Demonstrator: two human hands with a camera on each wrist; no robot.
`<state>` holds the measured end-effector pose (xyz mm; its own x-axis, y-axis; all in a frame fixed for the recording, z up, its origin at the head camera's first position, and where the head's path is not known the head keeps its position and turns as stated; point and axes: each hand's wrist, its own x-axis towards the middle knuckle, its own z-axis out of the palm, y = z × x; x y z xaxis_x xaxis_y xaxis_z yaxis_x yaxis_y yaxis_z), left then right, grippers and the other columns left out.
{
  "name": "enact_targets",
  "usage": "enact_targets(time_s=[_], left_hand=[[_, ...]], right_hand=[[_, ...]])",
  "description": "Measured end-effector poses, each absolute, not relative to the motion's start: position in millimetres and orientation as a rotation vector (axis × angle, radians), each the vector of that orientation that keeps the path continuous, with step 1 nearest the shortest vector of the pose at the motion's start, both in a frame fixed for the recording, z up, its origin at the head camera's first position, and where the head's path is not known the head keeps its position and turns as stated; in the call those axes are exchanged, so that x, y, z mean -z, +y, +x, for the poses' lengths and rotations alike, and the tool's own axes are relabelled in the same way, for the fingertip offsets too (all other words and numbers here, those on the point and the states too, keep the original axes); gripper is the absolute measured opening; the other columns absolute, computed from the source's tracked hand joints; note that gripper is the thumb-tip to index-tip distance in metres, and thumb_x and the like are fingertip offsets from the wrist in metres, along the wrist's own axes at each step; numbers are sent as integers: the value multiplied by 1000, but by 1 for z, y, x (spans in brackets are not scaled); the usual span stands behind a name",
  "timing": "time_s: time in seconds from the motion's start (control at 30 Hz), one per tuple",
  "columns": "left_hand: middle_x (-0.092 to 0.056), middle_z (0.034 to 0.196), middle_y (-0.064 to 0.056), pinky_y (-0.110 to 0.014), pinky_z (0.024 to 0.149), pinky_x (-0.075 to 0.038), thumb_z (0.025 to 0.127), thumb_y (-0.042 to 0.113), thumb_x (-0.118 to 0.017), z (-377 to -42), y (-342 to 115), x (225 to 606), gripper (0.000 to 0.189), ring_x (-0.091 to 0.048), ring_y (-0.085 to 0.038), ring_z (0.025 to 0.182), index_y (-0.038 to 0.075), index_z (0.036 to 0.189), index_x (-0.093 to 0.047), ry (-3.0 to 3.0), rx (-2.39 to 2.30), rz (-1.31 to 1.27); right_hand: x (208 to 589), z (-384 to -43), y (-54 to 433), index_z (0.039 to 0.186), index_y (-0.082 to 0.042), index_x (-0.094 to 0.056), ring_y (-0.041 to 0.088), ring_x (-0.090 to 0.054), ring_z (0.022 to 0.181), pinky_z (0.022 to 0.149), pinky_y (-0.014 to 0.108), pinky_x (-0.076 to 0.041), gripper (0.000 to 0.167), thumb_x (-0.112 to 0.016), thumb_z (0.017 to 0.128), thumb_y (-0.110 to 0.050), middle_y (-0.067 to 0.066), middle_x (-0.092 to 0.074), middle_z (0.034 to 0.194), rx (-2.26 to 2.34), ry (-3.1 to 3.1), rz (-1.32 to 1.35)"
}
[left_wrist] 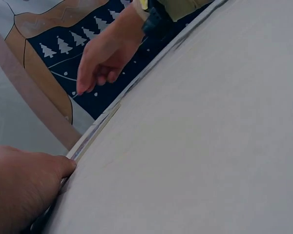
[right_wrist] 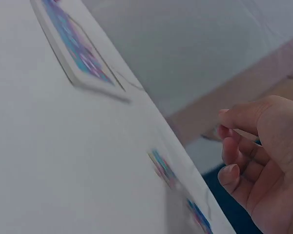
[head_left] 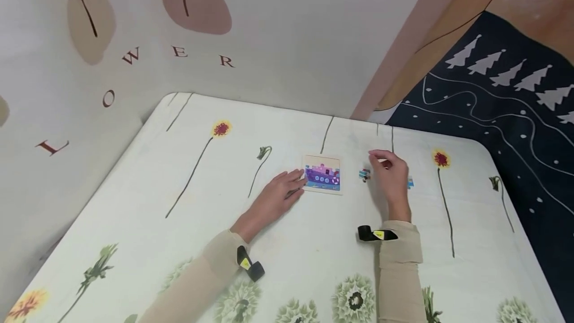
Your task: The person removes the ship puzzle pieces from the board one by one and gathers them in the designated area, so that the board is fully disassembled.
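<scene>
A square jigsaw puzzle board (head_left: pixel 323 188) with a pale frame lies flat on the table, its purple ship picture partly filled in. My left hand (head_left: pixel 276 196) rests at the board's left edge with fingers extended; in the left wrist view that hand (left_wrist: pixel 27 185) touches the edge. To the right, my right hand (head_left: pixel 391 178) hovers above loose puzzle pieces (head_left: pixel 364 175). Its fingers (right_wrist: pixel 230 174) bend loosely, thumb and forefinger close together, and no piece shows between them. Another blue piece (head_left: pixel 410 182) is partly hidden behind this hand.
The table (head_left: pixel 287 273) wears a white cloth printed with flowers. Behind it hangs a pale fabric (head_left: pixel 287 39) with letters, and a dark blue one (head_left: pixel 506 93) with white trees stands at the right.
</scene>
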<state>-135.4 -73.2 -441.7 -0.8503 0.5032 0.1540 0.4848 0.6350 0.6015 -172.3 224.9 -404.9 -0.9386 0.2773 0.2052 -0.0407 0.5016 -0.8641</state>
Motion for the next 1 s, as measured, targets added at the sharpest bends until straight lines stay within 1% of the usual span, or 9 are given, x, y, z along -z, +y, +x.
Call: enact_targets(time_s=[0.17,0.3,0.43,0.53,0.6,0.8,0.87,1.0], left_hand=[[-49,157,-11,-38,126,-25,105,19,-63,-135,-69,440,38,-41,-26,148,6,140,-63,2824,-1004,857],[-52,154,-11,-41,123,-32,104,18,-65,-133,-69,441,36,-47,-27,145,6,138,-65,2849,-993,877],[-56,151,-11,-42,119,-39,103,17,-66,-132,-69,443,34,-51,-28,141,6,136,-67,2877,-991,933],[-57,149,-12,-43,118,-40,103,16,-66,-133,-69,444,33,-53,-28,139,5,135,-68,2894,-981,976],[-58,148,-12,-43,117,-41,103,15,-66,-133,-69,445,33,-54,-29,138,5,134,-68,2902,-985,1000],[-60,146,-13,-43,115,-44,101,14,-69,-136,-70,445,32,-56,-29,136,5,132,-70,2929,-1012,1022],[-60,145,-13,-43,115,-44,101,14,-69,-137,-70,445,32,-56,-29,136,5,132,-70,2935,-1017,1013],[-60,146,-13,-42,115,-44,101,15,-70,-139,-71,444,33,-56,-28,136,5,132,-69,2942,-1021,994]], right_hand=[[407,-178,196,114,-1,-77,16,-56,81,62,19,-44,19,-67,101,-11,16,-72,110,-1508,-2542,-86],[410,-180,175,120,-3,-75,21,-57,88,70,25,-47,23,-64,103,-14,15,-71,115,-1530,-2705,21],[413,-179,157,121,-2,-76,24,-60,88,75,32,-51,23,-65,103,-14,16,-72,112,-1492,-2799,160],[415,-179,148,119,-3,-76,24,-61,87,76,34,-51,22,-65,103,-13,15,-73,110,-1471,-2824,235],[417,-179,144,118,-3,-77,24,-61,88,79,36,-51,22,-65,103,-12,14,-73,111,-1467,-2834,280],[419,-184,139,121,-3,-76,26,-65,101,93,44,-54,23,-64,103,-10,14,-72,118,-1435,-2883,386],[418,-185,137,123,-3,-76,26,-64,101,93,44,-54,24,-64,102,-8,14,-71,118,-1411,-2902,410],[416,-187,134,123,-2,-76,25,-61,93,84,38,-52,25,-63,101,-6,14,-67,113,-1356,-2925,446]])
